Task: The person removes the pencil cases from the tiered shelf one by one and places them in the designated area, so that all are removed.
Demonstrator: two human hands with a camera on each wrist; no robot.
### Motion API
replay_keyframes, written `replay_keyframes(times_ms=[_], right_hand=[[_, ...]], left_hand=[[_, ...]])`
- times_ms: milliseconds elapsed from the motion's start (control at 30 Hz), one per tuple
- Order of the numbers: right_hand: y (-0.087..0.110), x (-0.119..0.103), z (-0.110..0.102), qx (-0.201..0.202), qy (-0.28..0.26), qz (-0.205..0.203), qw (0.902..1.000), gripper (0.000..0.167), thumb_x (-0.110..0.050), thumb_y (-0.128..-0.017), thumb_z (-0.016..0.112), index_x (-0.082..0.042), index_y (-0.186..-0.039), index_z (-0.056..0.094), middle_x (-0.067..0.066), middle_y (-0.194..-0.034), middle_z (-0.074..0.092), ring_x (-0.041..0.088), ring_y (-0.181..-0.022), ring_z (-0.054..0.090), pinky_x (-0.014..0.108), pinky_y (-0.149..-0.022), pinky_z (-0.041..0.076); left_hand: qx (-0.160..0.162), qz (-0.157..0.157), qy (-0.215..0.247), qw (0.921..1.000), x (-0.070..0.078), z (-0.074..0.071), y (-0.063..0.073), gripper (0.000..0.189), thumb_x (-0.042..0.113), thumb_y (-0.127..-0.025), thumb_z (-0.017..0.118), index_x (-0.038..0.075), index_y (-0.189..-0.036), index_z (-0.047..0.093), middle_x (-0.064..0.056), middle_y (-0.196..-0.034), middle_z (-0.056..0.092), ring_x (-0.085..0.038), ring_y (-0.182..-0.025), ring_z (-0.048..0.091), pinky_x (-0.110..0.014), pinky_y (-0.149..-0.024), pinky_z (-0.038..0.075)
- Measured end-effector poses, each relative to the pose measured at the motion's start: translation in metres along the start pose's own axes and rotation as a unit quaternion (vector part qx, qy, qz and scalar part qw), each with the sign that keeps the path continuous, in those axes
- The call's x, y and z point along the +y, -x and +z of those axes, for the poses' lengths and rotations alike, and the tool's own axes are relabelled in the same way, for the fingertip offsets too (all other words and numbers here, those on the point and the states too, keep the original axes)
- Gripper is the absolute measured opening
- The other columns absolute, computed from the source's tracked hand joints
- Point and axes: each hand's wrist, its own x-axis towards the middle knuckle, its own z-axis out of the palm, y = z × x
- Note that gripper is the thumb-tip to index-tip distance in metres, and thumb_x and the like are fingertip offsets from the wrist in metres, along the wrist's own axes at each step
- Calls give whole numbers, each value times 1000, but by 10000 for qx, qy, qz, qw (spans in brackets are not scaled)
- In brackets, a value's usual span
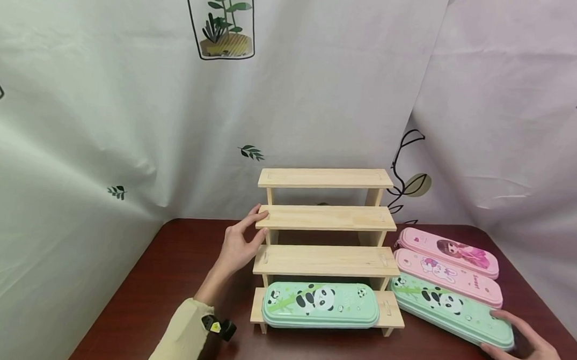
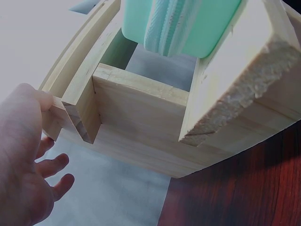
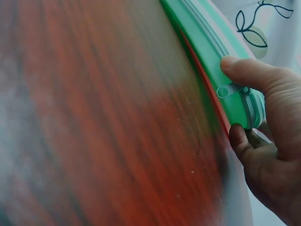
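Observation:
A four-step wooden rack [image 1: 326, 217] stands in the middle of the dark table. My left hand [image 1: 239, 247] pinches the left end of its second board from the top; in the left wrist view thumb and fingers sit on either side of the wood. On the lowest board lies a green panda pencil case [image 1: 320, 305]. Right of the rack, my right hand [image 1: 532, 346] grips the near end of another green panda pencil case [image 1: 452, 309], which lies on the table. The right wrist view shows the thumb along its zipper side [image 3: 225, 89] by the pull tab.
Behind the held case lie a pink rabbit pencil case [image 1: 448, 276] and a pink girl-print pencil case [image 1: 450, 251], side by side. A pale printed cloth [image 1: 321, 95] hangs behind and beside the reddish-brown table [image 1: 163, 282].

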Motion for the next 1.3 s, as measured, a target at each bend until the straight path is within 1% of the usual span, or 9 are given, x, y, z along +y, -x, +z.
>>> replay_keyframes(times_ms=[200, 533, 733, 900, 1067, 1100, 1167, 1233, 1300], right_hand=[[-2, 1, 0, 19, -48, -178, 9998, 81, -25, -70, 93, -1, -134, 50, 30, -123, 51, -13, -86, 28, 2, -70, 23], [-1, 6, 2, 44, -317, -311, 9990, 81, -11, -67, 93, 5, -133, 50, 30, -120, 45, -16, -84, 28, 7, -57, 38], [0, 5, 2, 115, -346, -463, 9983, 80, -8, -66, 93, 7, -132, 51, 29, -121, 45, -15, -88, 26, 6, -58, 38], [0, 4, 2, 89, -269, -474, 9985, 79, -8, -66, 93, 7, -132, 52, 29, -122, 45, -16, -91, 23, 5, -58, 37], [-2, -1, -1, 30, -296, -384, 9988, 80, -9, -70, 92, 9, -135, 49, 29, -123, 43, -20, -93, 22, 11, -56, 43], [-2, -3, -2, 60, -269, -336, 9991, 79, -10, -71, 91, 8, -136, 48, 29, -123, 43, -18, -93, 23, 12, -55, 43], [-4, -8, -7, 97, -89, -158, 9998, 78, -16, -75, 89, 9, -136, 47, 32, -125, 41, -5, -101, 38, 20, -56, 46], [-5, -13, -12, 227, 38, -44, 9997, 75, -19, -78, 87, 9, -135, 48, 34, -126, 40, 20, -106, 45, 20, -55, 42], [-6, -20, -17, 354, 145, 34, 9993, 71, -19, -80, 85, 10, -133, 48, 36, -128, 39, 45, -104, 44, 18, -55, 37]], left_hand=[[4, -9, -29, 10000, 0, 0, 1, 38, 5, -91, 71, 5, -129, 68, -17, -143, 54, -31, -128, 53, -54, -103, 40], [8, 13, -16, 10000, 0, 0, 1, 38, 4, -91, 71, 5, -129, 68, -19, -142, 54, -31, -128, 54, -55, -103, 40], [1, -10, 5, 10000, -1, -1, 1, 39, 4, -91, 71, 6, -129, 68, -21, -142, 53, -31, -128, 54, -55, -103, 40], [14, -14, 2, 10000, 0, -1, 1, 38, 4, -91, 71, 6, -129, 68, -17, -143, 54, -30, -128, 54, -54, -103, 40], [23, 12, -5, 10000, -1, -1, 1, 38, 4, -91, 71, 5, -129, 68, -18, -142, 54, -31, -128, 53, -54, -103, 40], [25, 17, -1, 10000, -1, -1, 1, 38, 4, -91, 71, 5, -128, 68, -20, -142, 54, -31, -128, 53, -54, -103, 40], [24, 35, 10, 10000, -1, -1, 1, 38, 4, -90, 71, 5, -128, 68, -22, -141, 54, -31, -128, 53, -54, -103, 40], [20, 47, 11, 10000, 0, 0, 1, 38, 4, -90, 71, 5, -128, 68, -21, -142, 54, -31, -128, 53, -54, -103, 40], [25, 63, 3, 10000, 0, -1, 0, 38, 4, -90, 71, 4, -128, 68, -21, -142, 54, -31, -128, 53, -54, -103, 40]])
